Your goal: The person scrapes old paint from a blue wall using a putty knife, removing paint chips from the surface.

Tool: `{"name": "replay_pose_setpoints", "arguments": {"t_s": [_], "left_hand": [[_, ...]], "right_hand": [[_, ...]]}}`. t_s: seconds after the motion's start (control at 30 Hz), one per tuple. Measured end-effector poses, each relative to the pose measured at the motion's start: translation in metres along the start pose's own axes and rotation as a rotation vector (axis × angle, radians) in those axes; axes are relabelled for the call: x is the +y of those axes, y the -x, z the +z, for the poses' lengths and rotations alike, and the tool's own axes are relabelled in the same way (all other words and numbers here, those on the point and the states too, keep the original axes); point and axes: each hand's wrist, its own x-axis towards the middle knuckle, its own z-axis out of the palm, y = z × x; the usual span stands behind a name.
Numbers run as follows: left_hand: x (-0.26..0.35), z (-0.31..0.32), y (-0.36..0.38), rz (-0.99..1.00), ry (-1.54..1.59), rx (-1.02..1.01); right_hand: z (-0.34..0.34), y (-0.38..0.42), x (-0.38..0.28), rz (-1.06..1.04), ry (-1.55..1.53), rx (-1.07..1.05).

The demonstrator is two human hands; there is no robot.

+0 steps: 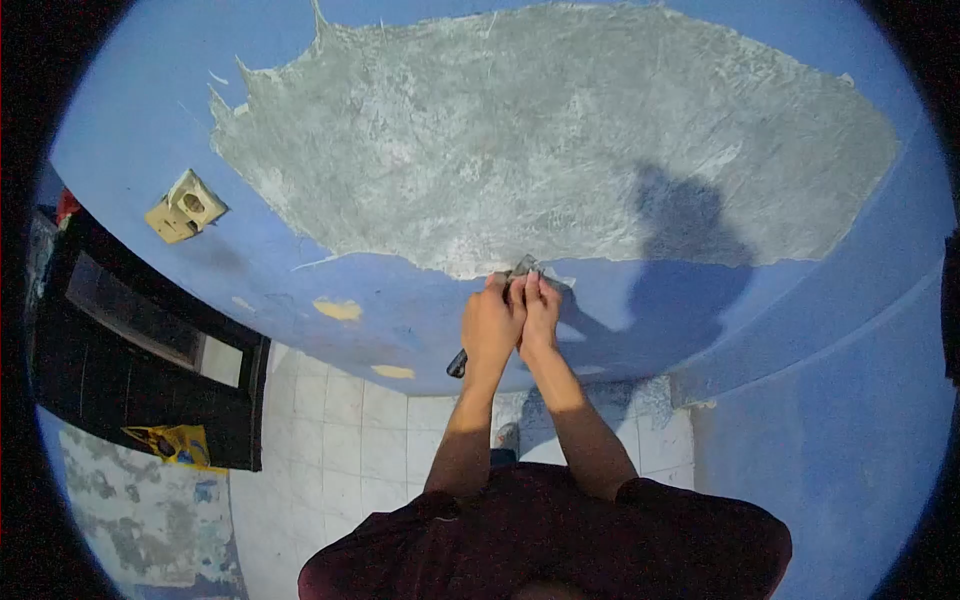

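My left hand (pixel 490 325) is closed around a scraper, whose black handle (pixel 457 364) sticks out below it on the left. The scraper's metal blade (pixel 524 265) points up and right, against the lower edge of a bare grey patch (pixel 560 150) on the blue wall (pixel 400 290). Close beside the left, my right hand (pixel 540 312) has its fingers bent and pressed at the base of the blade. Next to those fingers a pale flake of loosened paint (pixel 562 284) shows. Where the hands overlap, part of the scraper is hidden.
A cream wall socket (pixel 187 207) is on the left. Below it stands a dark piece of furniture (pixel 130 360) with a yellow bag (pixel 180 445). White floor tiles (pixel 330 430) lie below, and a wall corner rises on the right. My shadow (pixel 685 250) falls on the wall.
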Motion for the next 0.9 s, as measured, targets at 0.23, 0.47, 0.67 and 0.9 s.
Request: {"name": "replay_pose_setpoints", "arguments": {"t_s": [0.23, 0.47, 0.67, 0.9], "left_hand": [[-0.016, 0.045, 0.008, 0.035, 0.334, 0.173], [-0.012, 0.119, 0.03, -0.095, 0.85, 0.184], [0.017, 0.11, 0.027, -0.233, 1.283, 0.105], [0.017, 0.106, 0.025, -0.323, 1.333, 0.097]], "right_hand": [[-0.028, -0.014, -0.008, -0.146, 0.347, -0.14], [-0.065, -0.005, -0.066, -0.435, 1.062, -0.132], [-0.125, 0.003, -0.105, -0.548, 1.215, -0.048], [-0.123, 0.021, -0.101, -0.416, 1.13, -0.124]]}}
